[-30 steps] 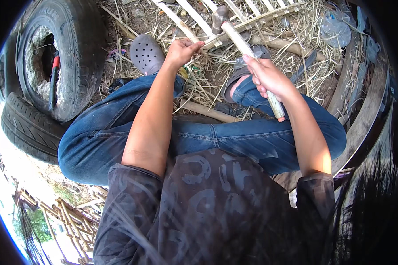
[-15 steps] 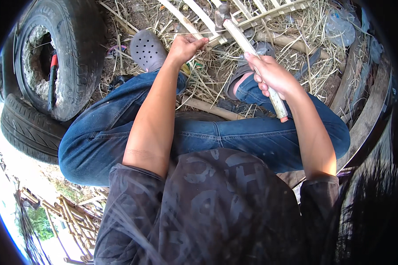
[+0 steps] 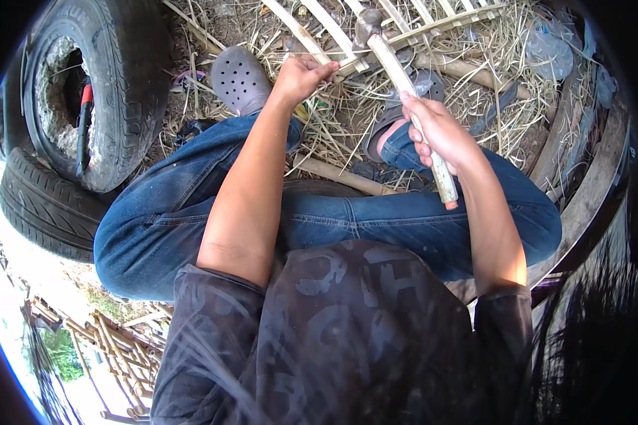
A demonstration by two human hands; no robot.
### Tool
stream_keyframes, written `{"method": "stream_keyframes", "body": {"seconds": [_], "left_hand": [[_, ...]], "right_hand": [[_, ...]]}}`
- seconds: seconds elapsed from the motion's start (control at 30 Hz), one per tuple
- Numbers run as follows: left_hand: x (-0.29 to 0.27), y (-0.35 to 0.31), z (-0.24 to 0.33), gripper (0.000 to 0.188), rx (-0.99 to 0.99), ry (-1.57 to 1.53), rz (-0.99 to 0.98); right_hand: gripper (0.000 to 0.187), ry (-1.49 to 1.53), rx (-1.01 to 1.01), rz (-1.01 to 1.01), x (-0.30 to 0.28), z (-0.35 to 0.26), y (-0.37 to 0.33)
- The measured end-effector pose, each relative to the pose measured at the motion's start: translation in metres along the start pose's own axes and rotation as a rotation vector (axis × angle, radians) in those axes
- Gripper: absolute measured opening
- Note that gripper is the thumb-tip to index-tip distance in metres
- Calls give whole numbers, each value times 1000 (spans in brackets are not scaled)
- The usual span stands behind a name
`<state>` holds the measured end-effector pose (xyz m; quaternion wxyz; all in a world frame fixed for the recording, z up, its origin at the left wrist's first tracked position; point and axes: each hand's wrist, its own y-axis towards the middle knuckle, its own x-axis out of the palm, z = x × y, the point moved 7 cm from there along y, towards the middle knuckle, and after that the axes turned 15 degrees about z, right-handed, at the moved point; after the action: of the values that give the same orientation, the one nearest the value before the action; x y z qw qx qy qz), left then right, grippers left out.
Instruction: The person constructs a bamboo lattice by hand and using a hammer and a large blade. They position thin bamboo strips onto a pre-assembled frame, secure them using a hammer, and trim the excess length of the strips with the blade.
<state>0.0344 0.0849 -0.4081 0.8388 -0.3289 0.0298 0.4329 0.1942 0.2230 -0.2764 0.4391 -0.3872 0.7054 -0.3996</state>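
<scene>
My right hand [image 3: 439, 134] is wrapped round the pale handle of a hammer [image 3: 398, 67]. Its dark metal head hangs over a frame of split bamboo slats [image 3: 326, 25], close to the long crosspiece [image 3: 432, 30] that runs across them. With thumb and fingers pinched together, my left hand [image 3: 303, 79] grips the near left end of that crosspiece. Whether a small thing such as a nail is also between the fingertips cannot be seen. The far ends of the slats run out of the picture at the top.
Tyres [image 3: 131, 92] stand and lie at the left, one packed with a rough grey filling and holding a red-and-black tool [image 3: 84, 127]. Dry straw and bamboo scraps [image 3: 333, 134] litter the ground round my grey clogs [image 3: 239, 78]. Plastic bags [image 3: 548, 53] lie at far right, beside curved boards [image 3: 592, 184].
My right hand and the hammer have come slightly nearer to me, the head shifting a little right. My left hand keeps its pinch at the crosspiece's end.
</scene>
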Motion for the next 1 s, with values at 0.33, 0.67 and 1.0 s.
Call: {"method": "stream_keyframes", "body": {"seconds": [0.33, 0.67, 1.0], "left_hand": [[0, 3, -6, 35, 51, -51, 57], [-2, -2, -13, 32, -2, -15, 18], [1, -6, -14, 33, -7, -1, 30]], "right_hand": [[38, 169, -23, -44, 7, 3, -14], [40, 110, -9, -19, 9, 14, -12], [39, 33, -48, 2, 1, 6, -9]]}}
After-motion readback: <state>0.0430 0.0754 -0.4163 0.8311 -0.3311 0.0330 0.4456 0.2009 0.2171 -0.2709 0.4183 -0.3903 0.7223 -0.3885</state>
